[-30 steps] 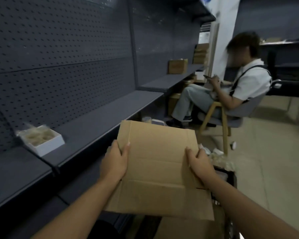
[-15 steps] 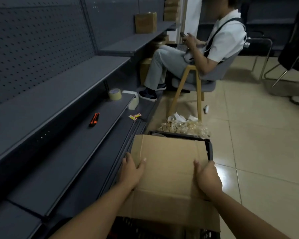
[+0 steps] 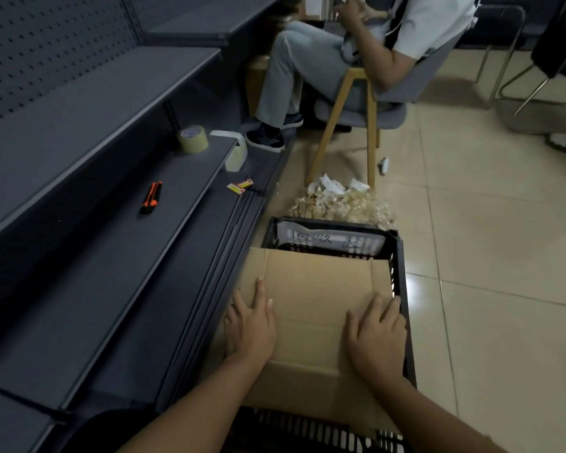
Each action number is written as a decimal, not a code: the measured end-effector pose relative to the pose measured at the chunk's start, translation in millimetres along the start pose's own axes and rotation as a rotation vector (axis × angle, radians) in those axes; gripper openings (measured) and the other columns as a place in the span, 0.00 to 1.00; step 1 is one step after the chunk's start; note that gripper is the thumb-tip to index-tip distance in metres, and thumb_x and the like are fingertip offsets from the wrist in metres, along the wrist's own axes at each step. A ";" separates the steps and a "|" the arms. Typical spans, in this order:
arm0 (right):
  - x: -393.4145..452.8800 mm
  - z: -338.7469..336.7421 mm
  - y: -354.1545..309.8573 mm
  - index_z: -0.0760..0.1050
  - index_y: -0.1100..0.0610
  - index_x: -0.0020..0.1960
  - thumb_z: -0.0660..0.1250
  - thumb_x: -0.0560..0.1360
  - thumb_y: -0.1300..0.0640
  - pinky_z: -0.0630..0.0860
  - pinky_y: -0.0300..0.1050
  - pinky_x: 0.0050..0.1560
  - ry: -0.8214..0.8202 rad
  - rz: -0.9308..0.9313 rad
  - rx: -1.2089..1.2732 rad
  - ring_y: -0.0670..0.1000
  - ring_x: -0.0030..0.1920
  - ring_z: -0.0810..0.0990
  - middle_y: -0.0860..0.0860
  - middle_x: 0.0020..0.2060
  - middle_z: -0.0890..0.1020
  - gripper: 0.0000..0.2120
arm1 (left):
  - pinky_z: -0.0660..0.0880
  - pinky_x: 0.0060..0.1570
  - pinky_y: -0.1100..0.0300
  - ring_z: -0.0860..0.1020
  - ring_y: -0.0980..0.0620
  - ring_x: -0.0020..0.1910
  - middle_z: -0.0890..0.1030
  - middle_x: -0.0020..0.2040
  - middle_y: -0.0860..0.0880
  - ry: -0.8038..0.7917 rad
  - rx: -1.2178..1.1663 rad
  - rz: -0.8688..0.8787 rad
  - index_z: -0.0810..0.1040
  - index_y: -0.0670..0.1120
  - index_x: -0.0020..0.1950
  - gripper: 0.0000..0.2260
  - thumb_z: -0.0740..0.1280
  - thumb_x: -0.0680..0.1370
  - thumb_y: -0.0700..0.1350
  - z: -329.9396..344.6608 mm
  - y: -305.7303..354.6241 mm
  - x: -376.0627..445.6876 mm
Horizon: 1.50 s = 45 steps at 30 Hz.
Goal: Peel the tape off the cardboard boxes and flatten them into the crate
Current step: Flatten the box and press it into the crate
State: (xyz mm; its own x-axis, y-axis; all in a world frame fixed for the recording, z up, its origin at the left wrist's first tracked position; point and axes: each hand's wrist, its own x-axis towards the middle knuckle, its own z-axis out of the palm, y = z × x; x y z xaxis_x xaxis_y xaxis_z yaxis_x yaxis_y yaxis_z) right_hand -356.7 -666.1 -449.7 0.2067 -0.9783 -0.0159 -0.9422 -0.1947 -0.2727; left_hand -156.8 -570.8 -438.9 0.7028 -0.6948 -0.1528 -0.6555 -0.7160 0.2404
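Step in hand: stowing a flattened cardboard box (image 3: 311, 308) into the black crate (image 3: 401, 276), which sits at 6 o'clock of frame on the floor. The sheet lies across the crate's top, not yet seated. Left hand (image 3: 250, 325) and right hand (image 3: 374, 338) rest palm-down on it, fingers extended toward 12 o'clock, gripping nothing. Next move, likely: press down evenly.

The cardboard (image 3: 311, 308) lies on the crate (image 3: 397, 266), overhanging its left edge; tape scraps (image 3: 340, 206) lie behind it (on the floor); a knife (image 3: 151, 197) and tape roll (image 3: 192, 139) sit on the shelf (image 3: 118, 256) at left.
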 end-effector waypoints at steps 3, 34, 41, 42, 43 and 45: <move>-0.3 3.1 -0.3 0.62 0.59 0.79 0.54 0.84 0.40 0.69 0.61 0.69 0.005 -0.011 0.019 0.68 0.73 0.66 0.69 0.78 0.59 0.32 | 0.61 0.74 0.44 0.60 0.37 0.76 0.53 0.80 0.36 -0.009 0.047 0.006 0.40 0.59 0.84 0.29 0.47 0.85 0.62 5.6 1.3 -0.6; 15.8 63.9 21.9 0.48 0.54 0.84 0.54 0.81 0.35 0.54 0.61 0.79 -0.209 -0.259 -0.194 0.68 0.81 0.51 0.66 0.81 0.45 0.39 | 0.40 0.80 0.40 0.34 0.40 0.82 0.30 0.81 0.43 -0.303 0.277 0.371 0.32 0.55 0.82 0.38 0.25 0.73 0.68 89.5 22.1 20.0; 46.1 93.0 0.7 0.37 0.48 0.83 0.48 0.81 0.30 0.58 0.63 0.77 -0.561 -0.158 -0.137 0.70 0.80 0.47 0.58 0.81 0.32 0.40 | 0.36 0.78 0.41 0.31 0.42 0.81 0.28 0.80 0.46 -0.489 0.322 0.548 0.35 0.54 0.83 0.32 0.49 0.86 0.62 115.0 31.0 33.2; 45.4 101.0 4.0 0.34 0.48 0.83 0.49 0.81 0.30 0.55 0.63 0.78 -0.591 -0.150 -0.115 0.69 0.81 0.43 0.57 0.80 0.29 0.41 | 0.36 0.78 0.38 0.30 0.42 0.80 0.27 0.80 0.46 -0.491 0.339 0.544 0.33 0.55 0.82 0.33 0.48 0.85 0.63 120.1 29.1 33.8; 44.2 108.6 7.6 0.32 0.47 0.82 0.49 0.81 0.30 0.52 0.63 0.79 -0.610 -0.145 -0.101 0.68 0.80 0.40 0.57 0.79 0.27 0.42 | 0.36 0.78 0.35 0.29 0.42 0.79 0.26 0.79 0.46 -0.494 0.357 0.542 0.32 0.56 0.82 0.33 0.48 0.85 0.64 125.9 26.8 34.7; 44.9 122.0 13.4 0.29 0.47 0.81 0.50 0.80 0.30 0.46 0.63 0.79 -0.622 -0.141 -0.079 0.67 0.80 0.36 0.56 0.77 0.25 0.43 | 0.36 0.76 0.31 0.28 0.42 0.79 0.24 0.79 0.46 -0.500 0.379 0.532 0.31 0.57 0.81 0.34 0.48 0.84 0.66 137.3 24.1 37.2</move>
State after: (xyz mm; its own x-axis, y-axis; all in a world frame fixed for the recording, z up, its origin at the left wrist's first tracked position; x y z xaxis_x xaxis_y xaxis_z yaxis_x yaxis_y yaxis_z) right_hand -327.8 -704.0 -571.5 0.4223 -0.7232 -0.5465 -0.9063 -0.3464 -0.2421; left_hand -184.4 -623.4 -570.3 0.1240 -0.8325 -0.5400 -0.9781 -0.1943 0.0750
